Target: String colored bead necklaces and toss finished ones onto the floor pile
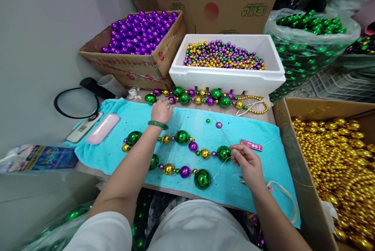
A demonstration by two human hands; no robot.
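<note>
My right hand (247,163) pinches a long thin beading needle (225,134) that slants up and left, with a small purple bead (219,125) on its shaft. Beside those fingers lies a big green bead (224,153), the end of a bead strand (205,153) that winds over the towel. A loose green bead (208,120) rests near the needle tip. My left hand (162,111), below a green bangle, reaches to the bead strands (202,93) at the towel's far edge. Its fingers look apart, though their tips are partly hidden. My left forearm covers part of the near strand.
A turquoise towel (175,122) covers the table. Behind stand a carton of purple beads (140,34) and a white foam box (225,77). To the right is a carton of gold beads (336,161). A phone (84,128), pink case (102,129) and small scissors (242,179) lie on the towel.
</note>
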